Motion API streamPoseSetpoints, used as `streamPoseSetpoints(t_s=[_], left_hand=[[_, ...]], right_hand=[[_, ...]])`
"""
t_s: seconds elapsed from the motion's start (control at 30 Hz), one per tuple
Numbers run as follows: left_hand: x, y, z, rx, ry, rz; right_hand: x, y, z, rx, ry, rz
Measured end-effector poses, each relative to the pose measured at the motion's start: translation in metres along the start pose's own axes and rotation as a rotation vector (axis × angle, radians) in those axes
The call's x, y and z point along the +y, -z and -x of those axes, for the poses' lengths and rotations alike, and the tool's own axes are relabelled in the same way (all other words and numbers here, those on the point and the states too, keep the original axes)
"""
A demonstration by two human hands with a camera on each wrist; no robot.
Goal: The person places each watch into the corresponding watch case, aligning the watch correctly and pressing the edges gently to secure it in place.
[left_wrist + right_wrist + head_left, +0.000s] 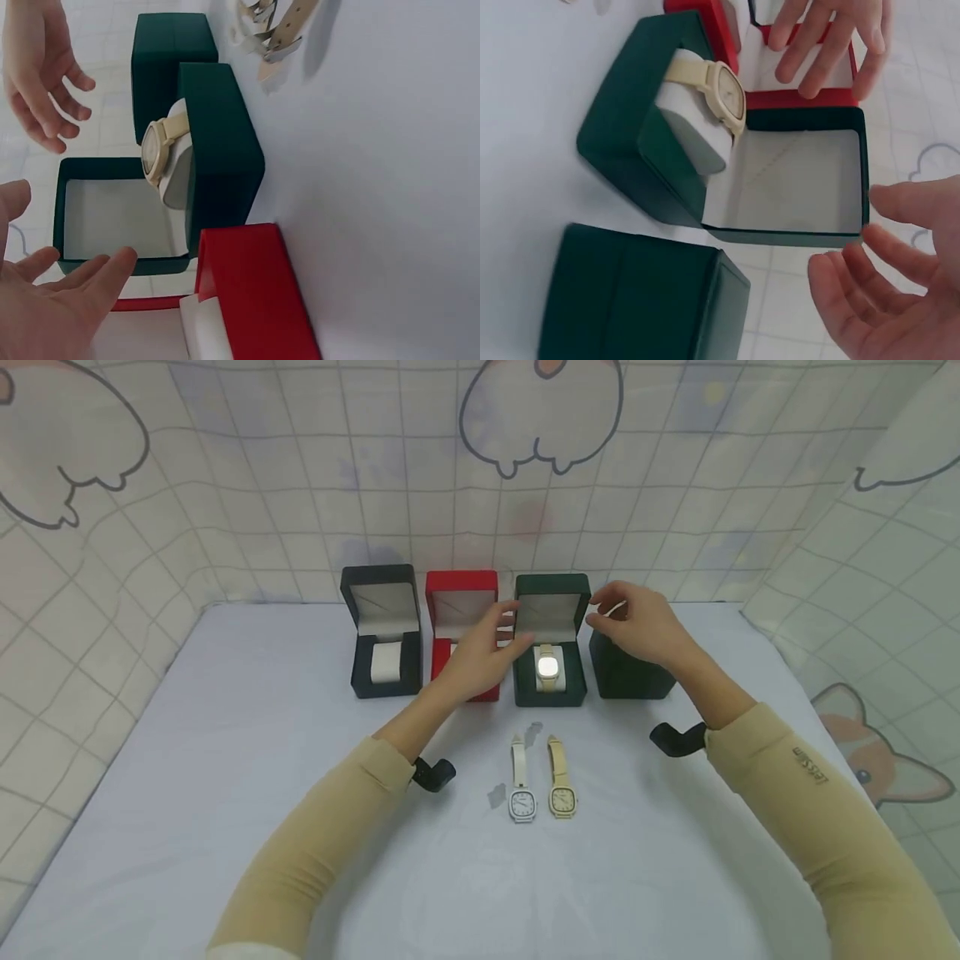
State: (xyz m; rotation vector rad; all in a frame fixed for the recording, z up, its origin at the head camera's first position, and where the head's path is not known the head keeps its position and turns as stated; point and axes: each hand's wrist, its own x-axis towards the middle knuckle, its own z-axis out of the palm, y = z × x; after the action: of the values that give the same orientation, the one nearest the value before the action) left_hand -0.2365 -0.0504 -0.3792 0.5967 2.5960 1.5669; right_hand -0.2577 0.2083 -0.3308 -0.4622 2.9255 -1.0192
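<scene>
A gold-coloured watch (548, 667) sits on the white cushion of an open dark green watch box (550, 695). My left hand (480, 653) reaches in front of the red box, fingers spread, with its fingertips by the left side of the green box's raised lid (802, 180). On the other side, my right hand (637, 622) has loosely bent fingers and its fingertips right at the lid's edge. Neither hand has anything in its grasp. In the left wrist view, the left fingers (101, 281) overlap the lid.
A closed dark green box (633, 672) stands right of the open one. Left are an open red box (461, 581) and an open black box (363, 668) with a bare white cushion. A white-strapped watch (522, 804) and a gold watch (562, 800) lie in front on the white table (225, 735).
</scene>
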Motion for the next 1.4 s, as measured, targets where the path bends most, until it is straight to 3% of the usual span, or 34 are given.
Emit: streamPoseSetpoints(t_s=[0.17, 0.47, 0.77, 0.93, 1.4], left_hand=[[0.007, 0.001, -0.009, 0.022, 0.01, -0.051], [0.015, -0.003, -0.014, 0.138, 0.021, -0.14], [0.02, -0.003, -0.026, 0.112, 0.064, -0.225], [0.02, -0.004, -0.03, 0.101, 0.076, -0.189], [0.017, -0.006, -0.035, 0.074, 0.084, -0.084]], right_hand=[[0.001, 0.002, -0.011, 0.05, -0.004, -0.027], [0.006, 0.0, -0.032, -0.049, -0.008, -0.052], [0.002, 0.0, -0.045, -0.154, 0.001, -0.031], [0.0, 0.001, -0.049, -0.19, -0.023, -0.056], [0.001, 0.006, -0.055, -0.295, -0.118, -0.27]])
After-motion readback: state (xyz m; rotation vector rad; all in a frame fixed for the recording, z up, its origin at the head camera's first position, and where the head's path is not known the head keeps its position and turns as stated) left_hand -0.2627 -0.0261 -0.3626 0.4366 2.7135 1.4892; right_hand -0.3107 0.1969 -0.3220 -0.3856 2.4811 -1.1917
